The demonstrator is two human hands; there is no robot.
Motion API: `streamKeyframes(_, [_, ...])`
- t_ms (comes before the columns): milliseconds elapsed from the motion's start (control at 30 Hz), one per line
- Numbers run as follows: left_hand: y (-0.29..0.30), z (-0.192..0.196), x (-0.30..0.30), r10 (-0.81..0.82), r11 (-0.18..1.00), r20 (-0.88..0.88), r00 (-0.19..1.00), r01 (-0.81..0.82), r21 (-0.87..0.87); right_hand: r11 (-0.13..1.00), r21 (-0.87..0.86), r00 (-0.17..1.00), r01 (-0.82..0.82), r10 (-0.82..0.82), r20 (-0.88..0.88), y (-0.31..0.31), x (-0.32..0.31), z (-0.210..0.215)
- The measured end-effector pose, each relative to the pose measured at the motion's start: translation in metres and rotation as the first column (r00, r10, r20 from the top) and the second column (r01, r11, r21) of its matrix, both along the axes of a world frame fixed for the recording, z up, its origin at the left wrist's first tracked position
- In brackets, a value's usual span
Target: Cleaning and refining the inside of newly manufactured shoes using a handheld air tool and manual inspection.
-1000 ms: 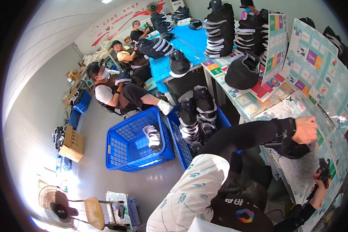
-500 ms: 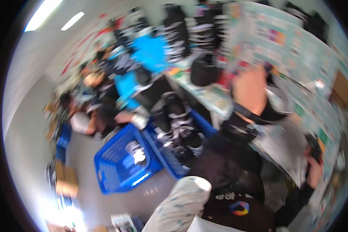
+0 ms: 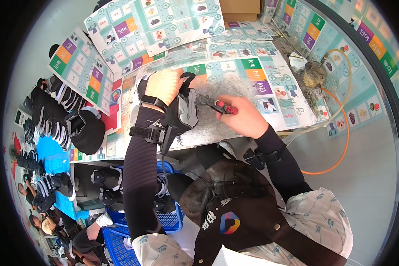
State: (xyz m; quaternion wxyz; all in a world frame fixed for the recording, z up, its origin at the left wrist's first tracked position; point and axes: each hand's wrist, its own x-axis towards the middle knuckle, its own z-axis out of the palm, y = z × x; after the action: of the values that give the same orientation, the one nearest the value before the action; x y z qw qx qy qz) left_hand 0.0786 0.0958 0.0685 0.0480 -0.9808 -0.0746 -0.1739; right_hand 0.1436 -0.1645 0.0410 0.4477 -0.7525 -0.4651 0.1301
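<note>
My left hand (image 3: 162, 86) is closed round a black shoe (image 3: 176, 116) with a grey lining, held just above the near part of the worktable. The opening of the shoe turns toward my right hand, and part of the shoe is hidden behind my left hand and wrist. My right hand (image 3: 244, 117) grips a small tool with a red handle (image 3: 226, 107). Its dark end points at the shoe, close to the grey lining; I cannot tell exactly what kind of tool it is or whether it touches. Another black shoe (image 3: 85, 131) stands at the table's left edge.
Printed sheets cover the worktable (image 3: 270, 104), and printed boards (image 3: 181, 22) stand behind it. An orange hose (image 3: 346, 142) hangs at the right, near a crusted lump (image 3: 314, 75). Blue baskets (image 3: 175, 221) with shoes sit below. People and rows of shoes (image 3: 44, 119) are at the left.
My view has swung from the baskets and room at the left to the worktable. My left hand keeps the shoe; my right hand has come closer to it with the tool.
</note>
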Motion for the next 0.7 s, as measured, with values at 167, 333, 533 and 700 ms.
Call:
streamKeyframes(167, [-0.005,-0.006,0.005,-0.041,0.999,0.007,0.999,0.041,-0.006,0.998,0.004,0.996,-0.066,0.066,0.057,0.004,0.0,0.001])
streamKeyframes(333, [-0.011,-0.012,0.011,-0.043,0.999,0.028,0.999,0.042,0.03,0.996,-0.069,0.992,-0.064,0.071,0.106,0.008,0.005,0.009])
streamKeyframes(533, [-0.013,-0.017,0.017,-0.051,0.996,0.05,0.997,0.047,0.076,0.98,-0.168,0.966,-0.105,0.141,0.217,0.0,0.011,0.011])
streamKeyframes(700, [-0.014,-0.02,0.027,-0.065,0.995,0.066,0.996,0.059,0.086,0.994,-0.107,0.983,0.012,0.007,0.181,-0.005,0.01,0.021])
